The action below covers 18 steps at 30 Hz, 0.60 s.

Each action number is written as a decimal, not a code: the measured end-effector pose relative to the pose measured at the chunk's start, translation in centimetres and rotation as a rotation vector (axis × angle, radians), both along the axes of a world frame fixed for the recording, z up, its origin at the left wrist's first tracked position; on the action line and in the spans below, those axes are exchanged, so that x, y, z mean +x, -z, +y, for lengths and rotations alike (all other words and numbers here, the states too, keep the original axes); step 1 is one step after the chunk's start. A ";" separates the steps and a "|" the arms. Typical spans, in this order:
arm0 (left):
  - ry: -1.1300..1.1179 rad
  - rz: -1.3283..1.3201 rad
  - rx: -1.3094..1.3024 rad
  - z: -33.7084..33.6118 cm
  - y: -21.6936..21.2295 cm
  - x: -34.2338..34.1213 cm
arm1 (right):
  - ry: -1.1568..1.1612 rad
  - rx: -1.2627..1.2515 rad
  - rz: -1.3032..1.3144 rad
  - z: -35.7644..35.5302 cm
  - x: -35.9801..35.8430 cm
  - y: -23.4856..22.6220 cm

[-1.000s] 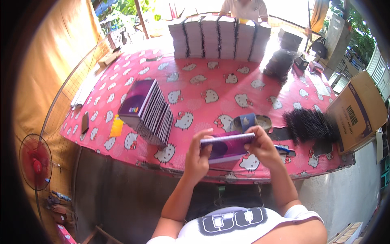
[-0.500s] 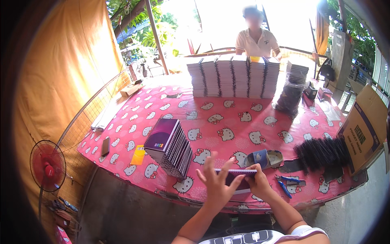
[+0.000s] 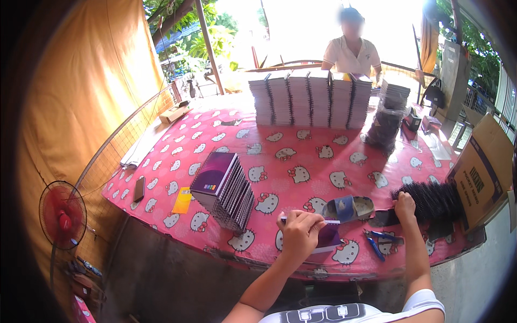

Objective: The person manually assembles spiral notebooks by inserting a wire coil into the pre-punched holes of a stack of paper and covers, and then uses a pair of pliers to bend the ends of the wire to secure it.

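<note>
1. Head view shows the largest thing first: a table point(image 3: 301, 161) under a pink cloth printed with white cartoon cats; its near edge curves just in front of the person, and a broad stretch of cloth at the middle lies bare between the stacks.
2. Along the far side stands a row of tall notebook stacks point(image 3: 309, 99), white-edged with dark spiral spines; a person in a pale shirt stands behind them.
3. At the right edge leans a brown cardboard box point(image 3: 482, 172) with dark print on its side; beside it lies a black pile of binding coils point(image 3: 431, 199).
4. Left of centre slumps a leaning stack of purple notebooks point(image 3: 226, 188), covers purple, page edges white; a small yellow card point(image 3: 182, 200) and a dark phone point(image 3: 139, 189) lie further left, near the table's left edge.
5. The purple notebook point(image 3: 329, 238) lies flat at the near edge, just under the left hand point(image 3: 299, 231); that hand is curled closed over the book's left end, fingers bent, pressing it to the cloth.
6. The right hand point(image 3: 405, 204) reaches to the coil pile, fingers closed at its near end; whether it has pinched a coil, I cannot tell.
7. Between the hands sits a tape roll point(image 3: 353, 207); blue-handled pliers point(image 3: 377, 242) lie just right of the notebook.
</note>
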<state>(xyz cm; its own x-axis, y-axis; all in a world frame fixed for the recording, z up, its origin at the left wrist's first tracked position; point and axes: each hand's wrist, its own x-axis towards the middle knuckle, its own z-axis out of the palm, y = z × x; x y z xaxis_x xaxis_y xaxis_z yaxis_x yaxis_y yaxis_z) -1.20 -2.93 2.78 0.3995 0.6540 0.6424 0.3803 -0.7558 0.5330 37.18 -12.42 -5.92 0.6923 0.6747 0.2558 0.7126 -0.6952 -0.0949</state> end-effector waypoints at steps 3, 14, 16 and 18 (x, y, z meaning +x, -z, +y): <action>0.009 -0.017 -0.009 0.1 0.3 -0.5 | -0.015 0.077 0.044 0.3 -0.3 -2.0; 0.041 -0.057 -0.013 -0.2 -0.1 -0.8 | -0.577 0.548 0.243 0.1 -11.5 -9.1; 0.030 -0.050 -0.005 -0.3 -0.2 -1.1 | -0.573 0.743 0.540 0.6 -15.9 -10.2; 0.035 -0.049 -0.032 -0.4 -0.2 -0.9 | -0.671 0.792 0.640 0.7 -19.7 -11.4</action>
